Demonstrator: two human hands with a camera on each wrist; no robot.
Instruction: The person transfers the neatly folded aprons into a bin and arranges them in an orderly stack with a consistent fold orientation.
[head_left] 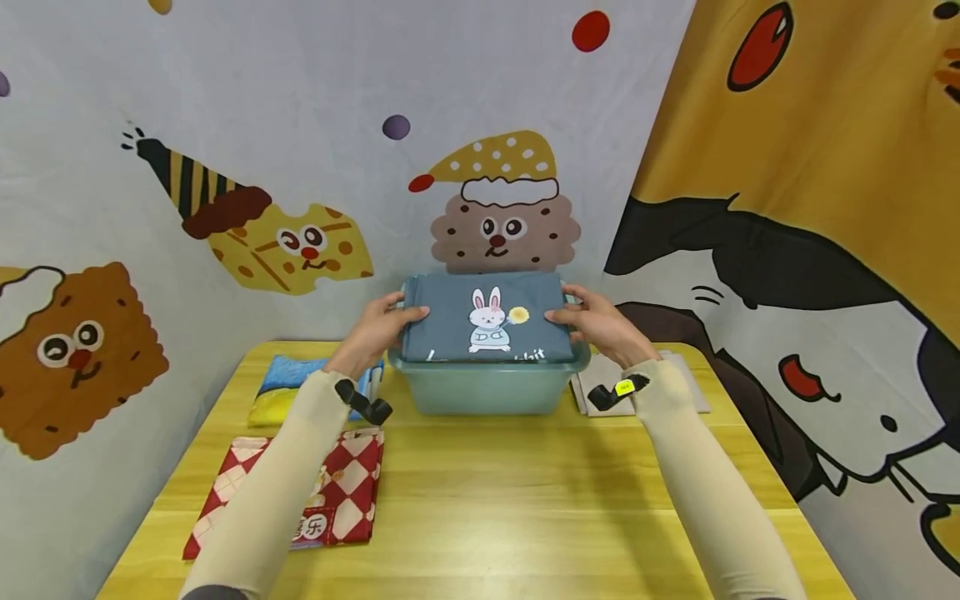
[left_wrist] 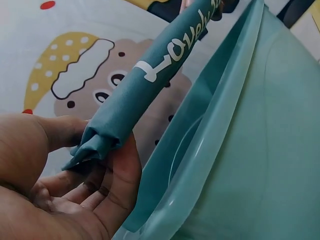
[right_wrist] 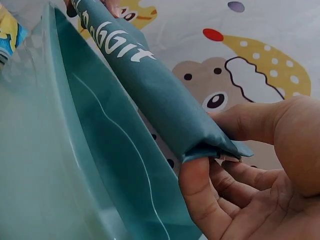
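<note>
A folded blue-grey cloth (head_left: 442,321) with a white rabbit print is held over a pale green plastic basin (head_left: 487,392). My left hand (head_left: 375,332) pinches its left edge, thumb on the near face and fingers behind. At the opposite edge, my right hand (head_left: 606,327) grips it the same way. White lettering runs along the lower fold of the cloth (left_wrist: 130,100) in the left wrist view. From the right wrist, the cloth (right_wrist: 160,105) sits just above the basin's rim (right_wrist: 75,145), its layers bunched between thumb and fingers.
On the wooden table (head_left: 480,508), a folded blue-and-yellow cloth (head_left: 273,407) lies left of the basin. Nearer on that side is a red-and-white checked cloth (head_left: 356,483). A light grey folded cloth (head_left: 688,383) lies to the right. Behind hangs a cartoon-printed curtain (head_left: 315,100).
</note>
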